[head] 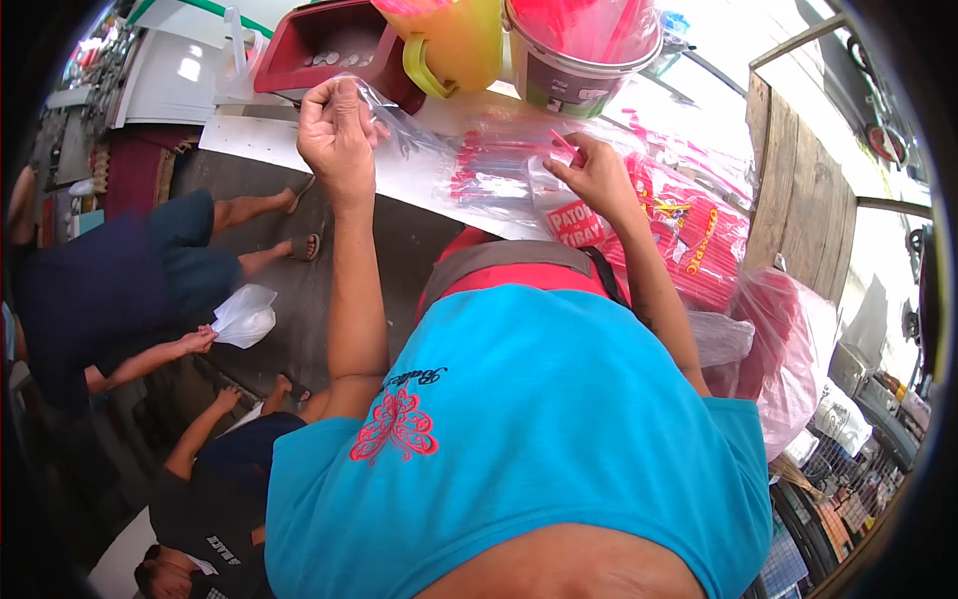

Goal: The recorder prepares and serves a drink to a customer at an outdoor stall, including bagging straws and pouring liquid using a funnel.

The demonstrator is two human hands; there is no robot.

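My left hand (340,123) is raised over the front of the white table (254,138), pinching the edge of a clear plastic sheet or bag (404,123) between thumb and fingers. The film stretches right, towards a clear bag of pink and pale drinking straws (494,168) lying on the table. My right hand (595,172) is above the right end of that bag, with a short pink straw piece (561,141) between thumb and fingers. Below my right wrist, red packs of straws (696,239) bear printing. A printed plastic wrapper (575,223) lies beside them.
Along the table's back stand a dark red bin with coins (329,49), a yellow pitcher (456,45) and a white pail (576,82) holding pink plastic. A pink plastic bag (782,352) bulges at right. At left, a person (97,277) holds a white bag (245,316); another person (224,487) is nearby.
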